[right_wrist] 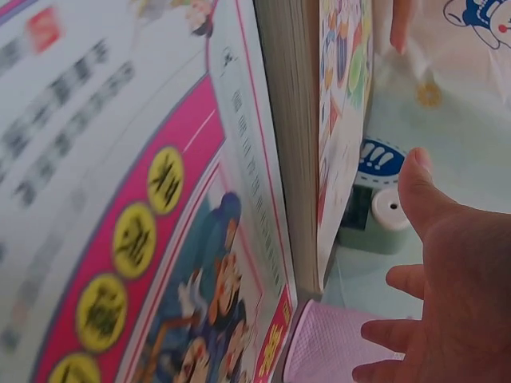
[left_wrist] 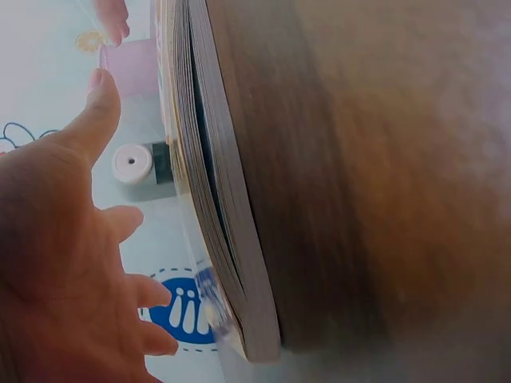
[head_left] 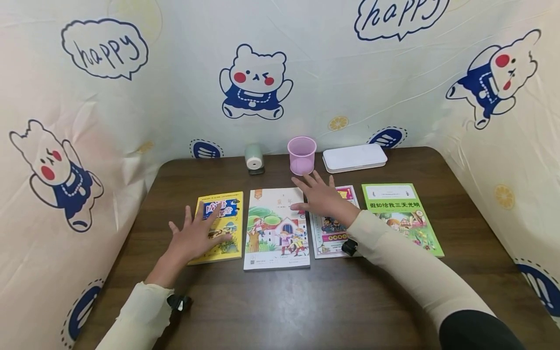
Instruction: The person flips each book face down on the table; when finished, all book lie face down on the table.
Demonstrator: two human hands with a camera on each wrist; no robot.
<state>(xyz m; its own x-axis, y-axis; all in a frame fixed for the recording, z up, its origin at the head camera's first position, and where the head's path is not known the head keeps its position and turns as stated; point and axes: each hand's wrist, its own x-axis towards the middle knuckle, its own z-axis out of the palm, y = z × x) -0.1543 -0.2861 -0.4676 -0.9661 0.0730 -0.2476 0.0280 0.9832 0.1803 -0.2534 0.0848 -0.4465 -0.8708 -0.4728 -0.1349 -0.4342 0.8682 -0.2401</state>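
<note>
On the table (head_left: pixel 271 306), a white book (head_left: pixel 275 228) is lying, a yellow book (head_left: pixel 232 222) at its nine o'clock; both are probably bending easily, best gripped by the spine. Left hand (head_left: pixel 197 238) and right hand (head_left: pixel 323 198) are hovering, spread, holding nothing.

Cream sleeves (head_left: pixel 402 262) (right one black higher up), black wrist devices (head_left: pixel 178 302).

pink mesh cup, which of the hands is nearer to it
Right. The right hand is just in front of the pink mesh cup; the left hand is farther off, over the yellow book.
</note>
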